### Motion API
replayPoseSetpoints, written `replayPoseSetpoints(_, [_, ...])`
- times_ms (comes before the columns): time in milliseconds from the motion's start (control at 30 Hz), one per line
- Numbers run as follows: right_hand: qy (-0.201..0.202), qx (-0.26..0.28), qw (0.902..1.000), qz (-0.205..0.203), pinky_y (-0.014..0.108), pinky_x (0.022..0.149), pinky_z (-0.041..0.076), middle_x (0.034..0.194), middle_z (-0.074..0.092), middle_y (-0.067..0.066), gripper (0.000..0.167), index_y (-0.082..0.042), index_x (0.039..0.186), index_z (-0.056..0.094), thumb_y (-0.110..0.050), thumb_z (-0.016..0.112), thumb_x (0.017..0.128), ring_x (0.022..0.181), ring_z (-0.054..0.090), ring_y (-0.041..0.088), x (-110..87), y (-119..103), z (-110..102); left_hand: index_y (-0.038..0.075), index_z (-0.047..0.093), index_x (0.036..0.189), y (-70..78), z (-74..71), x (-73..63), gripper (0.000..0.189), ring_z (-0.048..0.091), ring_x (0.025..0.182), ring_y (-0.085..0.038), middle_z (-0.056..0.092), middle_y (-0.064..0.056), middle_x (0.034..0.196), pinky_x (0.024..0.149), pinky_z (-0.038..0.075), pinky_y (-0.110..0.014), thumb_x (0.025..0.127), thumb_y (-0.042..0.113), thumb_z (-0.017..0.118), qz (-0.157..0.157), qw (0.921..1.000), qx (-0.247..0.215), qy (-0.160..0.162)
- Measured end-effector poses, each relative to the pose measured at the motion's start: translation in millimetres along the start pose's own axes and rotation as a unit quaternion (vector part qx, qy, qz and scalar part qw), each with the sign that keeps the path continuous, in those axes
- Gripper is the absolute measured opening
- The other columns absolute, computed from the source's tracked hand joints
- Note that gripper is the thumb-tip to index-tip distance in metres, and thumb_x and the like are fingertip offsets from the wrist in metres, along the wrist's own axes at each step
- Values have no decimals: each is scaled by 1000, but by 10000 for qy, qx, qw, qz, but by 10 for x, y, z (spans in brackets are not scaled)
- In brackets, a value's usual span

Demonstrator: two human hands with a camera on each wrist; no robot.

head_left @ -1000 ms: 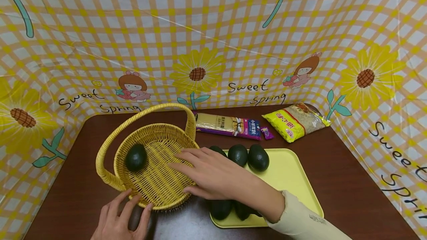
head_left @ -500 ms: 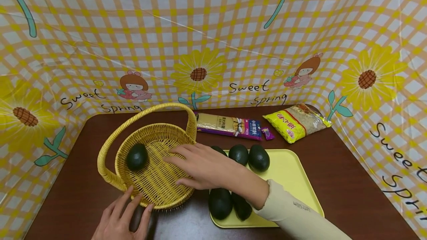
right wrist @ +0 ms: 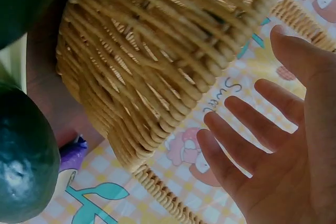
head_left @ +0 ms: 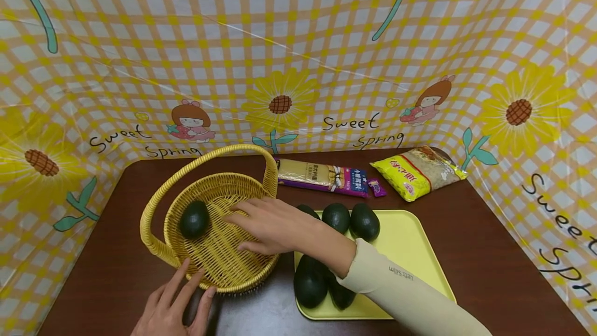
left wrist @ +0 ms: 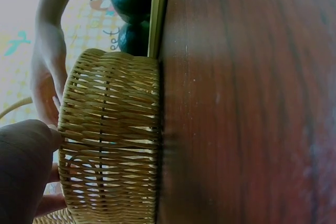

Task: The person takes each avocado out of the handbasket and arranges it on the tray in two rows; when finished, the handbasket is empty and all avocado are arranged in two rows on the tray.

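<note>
A yellow wicker basket (head_left: 233, 287) with a tall hoop handle stands at the left, one dark green avocado (head_left: 194, 220) inside it by the left wall. My right hand (head_left: 268, 224) hovers over the basket's right side, palm down, holding nothing. In the right wrist view its fingers (right wrist: 247, 121) are spread apart above the rim. The fingertips of my left hand (head_left: 170, 305) touch the front-left rim; the left wrist view has the thumb (left wrist: 31, 135) at the rim's outer side. Several more avocados (head_left: 310, 281) lie on a yellow tray (head_left: 401, 253), partly hidden under my right forearm.
Behind the tray lie a pasta pack (head_left: 322, 177), a small purple packet (head_left: 377, 187) and a yellow-and-clear bag (head_left: 417, 172). A checked cloth (head_left: 298, 40) with flowers rises round the back and sides of the brown table (head_left: 485, 242).
My right hand has moved left and slightly up, further over the basket, baring more of the avocados at the tray's front. My left hand stays at the rim. The view has shifted slightly.
</note>
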State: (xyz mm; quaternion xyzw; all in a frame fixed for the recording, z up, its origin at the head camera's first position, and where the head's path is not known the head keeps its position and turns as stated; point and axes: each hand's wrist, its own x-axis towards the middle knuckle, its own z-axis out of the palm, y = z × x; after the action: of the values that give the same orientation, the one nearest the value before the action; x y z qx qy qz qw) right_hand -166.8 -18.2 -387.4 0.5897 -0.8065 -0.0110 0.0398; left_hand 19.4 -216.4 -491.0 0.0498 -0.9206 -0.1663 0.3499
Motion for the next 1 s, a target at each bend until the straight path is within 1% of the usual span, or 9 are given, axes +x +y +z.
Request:
replayPoseSetpoints(100, [-76,-63,10000,13,41,111,53,155,57,8,65,-18,160,50,-55,62,107,136,62,26,53,17,21,14,84,122,7,1,-5,45,74,87,-50,72,-13,139,65,58,-68,83,36,89,-34,10000,20,15])
replayPoseSetpoints(333, [-370,-33,9992,138,43,114,51,162,51,9,67,-20,163,46,-55,60,108,141,59,28,182,15,16,14,85,120,-5,23,-3,43,74,84,-49,73,-13,138,62,58,-67,84,38,88,76,9998,-51,201])
replayPoseSetpoints(533, [-457,13,9989,143,41,112,53,161,51,9,66,-20,164,46,-53,62,108,141,59,27,313,21,29,13,85,120,-20,40,1,44,74,80,-45,73,-13,138,61,59,-65,81,34,90,79,9995,-219,215])
replayPoseSetpoints(733, [-545,-30,9985,94,41,114,51,162,51,10,67,-19,164,46,-52,62,109,142,59,29,401,15,14,13,85,120,-33,63,-6,43,74,78,-44,73,-11,139,58,58,-63,84,36,89,131,9992,-264,286])
replayPoseSetpoints(1000, [-552,-103,9984,59,36,108,55,158,53,5,65,-21,164,46,-54,59,109,136,62,25,517,4,-29,15,84,122,-38,66,-13,45,74,79,-44,72,-11,141,57,58,-62,82,34,90,74,9997,-154,159])
